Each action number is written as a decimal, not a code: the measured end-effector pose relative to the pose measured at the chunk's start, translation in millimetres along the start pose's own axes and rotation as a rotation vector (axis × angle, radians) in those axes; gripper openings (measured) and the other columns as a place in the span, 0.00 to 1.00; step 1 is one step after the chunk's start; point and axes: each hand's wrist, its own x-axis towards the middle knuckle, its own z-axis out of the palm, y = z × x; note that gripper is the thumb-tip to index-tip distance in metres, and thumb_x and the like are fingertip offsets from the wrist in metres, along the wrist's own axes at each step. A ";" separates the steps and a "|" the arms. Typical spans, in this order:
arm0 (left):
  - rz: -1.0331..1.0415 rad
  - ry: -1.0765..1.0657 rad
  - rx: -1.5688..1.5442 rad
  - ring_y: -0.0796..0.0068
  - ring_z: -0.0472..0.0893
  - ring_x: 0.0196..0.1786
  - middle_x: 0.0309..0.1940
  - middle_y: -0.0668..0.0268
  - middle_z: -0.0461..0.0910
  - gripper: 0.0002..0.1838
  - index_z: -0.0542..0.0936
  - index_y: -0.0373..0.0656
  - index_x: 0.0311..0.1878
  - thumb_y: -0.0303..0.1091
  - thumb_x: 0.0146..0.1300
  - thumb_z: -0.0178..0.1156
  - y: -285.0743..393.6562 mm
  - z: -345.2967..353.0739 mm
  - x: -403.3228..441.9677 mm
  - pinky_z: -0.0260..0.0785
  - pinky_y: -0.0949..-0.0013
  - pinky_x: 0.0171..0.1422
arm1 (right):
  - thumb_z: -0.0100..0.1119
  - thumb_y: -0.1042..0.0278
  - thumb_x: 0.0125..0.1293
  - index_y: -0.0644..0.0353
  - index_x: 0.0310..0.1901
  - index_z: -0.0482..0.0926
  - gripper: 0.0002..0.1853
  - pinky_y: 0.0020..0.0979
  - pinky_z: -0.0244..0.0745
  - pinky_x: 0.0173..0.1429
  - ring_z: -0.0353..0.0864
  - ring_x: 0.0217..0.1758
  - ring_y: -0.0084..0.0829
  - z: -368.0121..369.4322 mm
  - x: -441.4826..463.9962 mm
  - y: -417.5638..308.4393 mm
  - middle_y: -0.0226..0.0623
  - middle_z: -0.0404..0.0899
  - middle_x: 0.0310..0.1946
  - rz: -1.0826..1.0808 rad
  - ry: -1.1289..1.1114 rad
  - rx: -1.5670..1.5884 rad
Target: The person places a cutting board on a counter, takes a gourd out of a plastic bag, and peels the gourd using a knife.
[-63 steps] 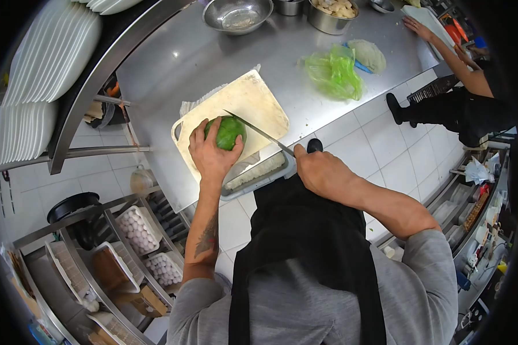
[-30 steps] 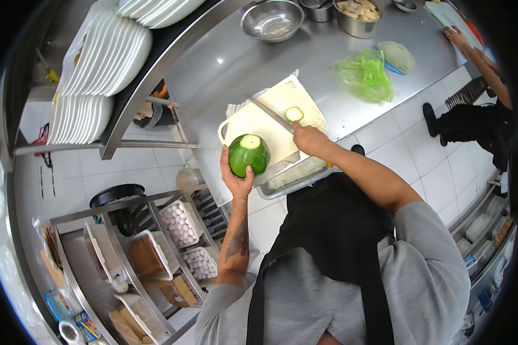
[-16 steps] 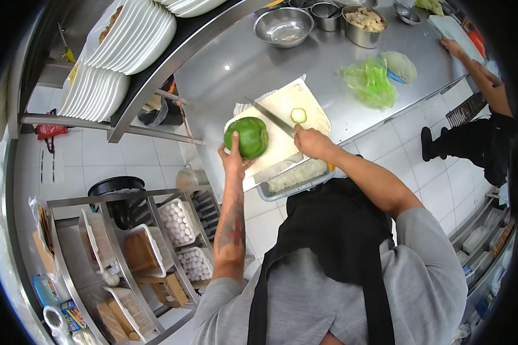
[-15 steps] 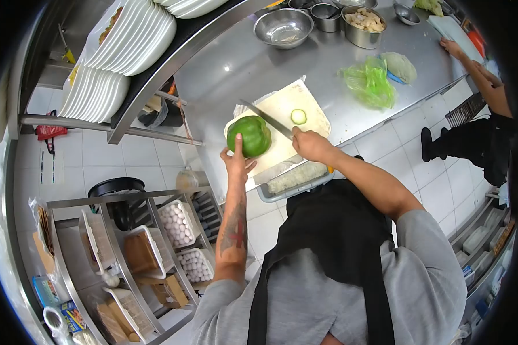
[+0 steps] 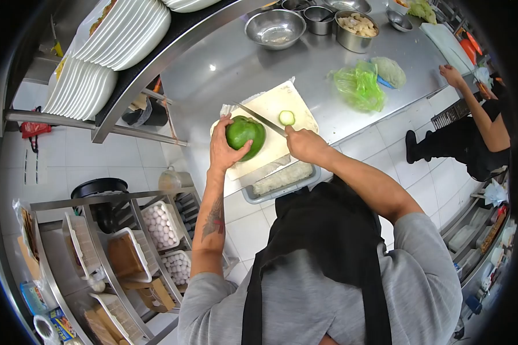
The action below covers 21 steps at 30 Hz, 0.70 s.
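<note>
A large, rounded, glossy green fruit (image 5: 247, 135) rests on the cream cutting board (image 5: 296, 100); its exact kind is unclear. My left hand (image 5: 225, 148) is wrapped round its left and near sides, thumb across the front. In my right hand (image 5: 307, 145) is a knife (image 5: 262, 119), its blade pointing up and left over the board, just beyond the fruit. The handle is mostly hidden in my fist. A small round pale slice with a green rim (image 5: 286, 118) lies on the board beyond the knife. A grey tray of white shreds or grains (image 5: 282, 177) sits below the board's near edge.
Metal bowls (image 5: 275, 29) and a pot of pale chunks (image 5: 356, 31) stand at the back. A green plastic bag (image 5: 360, 86) lies right of the board. Stacked plates (image 5: 126, 37) fill the upper-left shelf. Another person's hand (image 5: 452, 75) is at the counter's right end.
My left hand has shifted from the fruit's near side to wrap round its left side, and the fruit has turned. The knife stays in my right hand. The whole view has moved slightly.
</note>
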 end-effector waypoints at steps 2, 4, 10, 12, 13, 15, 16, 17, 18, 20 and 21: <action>-0.048 0.006 0.009 0.46 0.75 0.63 0.58 0.48 0.74 0.36 0.74 0.41 0.61 0.43 0.51 0.76 1.7 6.5 -2.1 0.68 0.50 0.69 | 0.46 0.74 0.68 0.69 0.53 0.71 0.14 0.54 0.82 0.48 0.87 0.42 0.59 -8.1 -2.9 -3.5 0.62 0.85 0.35 -0.001 -0.001 0.009; -0.099 0.002 0.013 0.46 0.73 0.65 0.60 0.49 0.73 0.36 0.75 0.42 0.61 0.45 0.50 0.76 7.0 12.9 -3.1 0.67 0.49 0.71 | 0.46 0.74 0.68 0.69 0.53 0.70 0.14 0.54 0.82 0.47 0.87 0.42 0.59 -12.2 -8.0 -8.0 0.62 0.84 0.34 0.007 -0.007 0.022; -0.177 0.052 0.261 0.43 0.73 0.60 0.60 0.46 0.71 0.27 0.79 0.46 0.61 0.46 0.60 0.67 25.5 32.4 5.4 0.69 0.46 0.63 | 0.46 0.75 0.67 0.70 0.52 0.70 0.14 0.54 0.82 0.46 0.87 0.40 0.60 -37.7 -23.7 -29.1 0.62 0.84 0.31 0.027 0.014 -0.030; -0.226 0.048 0.277 0.42 0.72 0.60 0.59 0.45 0.70 0.25 0.78 0.49 0.62 0.45 0.63 0.65 30.5 32.5 5.7 0.69 0.44 0.62 | 0.48 0.75 0.66 0.71 0.51 0.69 0.13 0.53 0.82 0.44 0.87 0.38 0.59 -44.9 -31.3 -34.2 0.62 0.84 0.30 -0.018 0.010 -0.043; -0.228 0.048 0.270 0.42 0.72 0.60 0.59 0.45 0.70 0.25 0.78 0.49 0.62 0.45 0.63 0.65 32.3 32.0 5.6 0.69 0.44 0.62 | 0.48 0.75 0.66 0.71 0.51 0.69 0.13 0.53 0.82 0.44 0.87 0.38 0.59 -49.5 -36.3 -37.2 0.62 0.84 0.30 -0.014 0.006 -0.047; -0.224 0.032 0.294 0.43 0.71 0.60 0.60 0.45 0.70 0.25 0.79 0.49 0.62 0.45 0.62 0.65 34.2 30.6 5.4 0.69 0.44 0.62 | 0.49 0.75 0.66 0.72 0.49 0.69 0.12 0.52 0.83 0.40 0.87 0.36 0.58 -57.6 -46.3 -43.0 0.62 0.83 0.29 -0.029 -0.034 -0.124; -0.227 0.031 0.289 0.43 0.71 0.60 0.60 0.45 0.70 0.25 0.79 0.49 0.62 0.45 0.62 0.65 33.8 30.5 5.7 0.69 0.44 0.62 | 0.49 0.75 0.66 0.72 0.49 0.69 0.12 0.52 0.83 0.40 0.87 0.36 0.58 -59.6 -51.5 -43.5 0.62 0.83 0.29 -0.025 -0.038 -0.127; -0.229 0.035 0.284 0.43 0.71 0.60 0.60 0.45 0.70 0.25 0.79 0.49 0.62 0.45 0.62 0.66 33.0 30.5 6.0 0.68 0.44 0.62 | 0.49 0.74 0.68 0.72 0.48 0.68 0.11 0.53 0.81 0.38 0.86 0.32 0.58 -60.9 -57.7 -42.1 0.60 0.82 0.25 -0.054 -0.028 -0.131; -0.231 0.039 0.280 0.43 0.71 0.60 0.59 0.45 0.70 0.25 0.79 0.50 0.61 0.46 0.62 0.66 33.2 30.4 6.1 0.68 0.44 0.63 | 0.49 0.73 0.69 0.71 0.46 0.67 0.10 0.54 0.80 0.35 0.84 0.28 0.59 -62.0 -63.0 -41.2 0.57 0.80 0.20 -0.082 -0.017 -0.135; -0.236 0.037 0.283 0.43 0.71 0.61 0.59 0.46 0.70 0.25 0.80 0.50 0.61 0.46 0.61 0.66 34.6 31.2 6.2 0.68 0.43 0.63 | 0.49 0.74 0.69 0.71 0.46 0.67 0.10 0.53 0.80 0.35 0.84 0.28 0.59 -63.8 -70.4 -41.1 0.57 0.80 0.21 -0.083 -0.032 -0.159; -0.240 0.039 0.292 0.43 0.71 0.61 0.59 0.46 0.70 0.25 0.80 0.50 0.61 0.46 0.61 0.66 35.5 31.8 7.1 0.68 0.43 0.63 | 0.50 0.74 0.68 0.72 0.47 0.67 0.10 0.53 0.80 0.35 0.84 0.28 0.59 -65.5 -72.9 -41.4 0.58 0.81 0.22 -0.088 -0.044 -0.183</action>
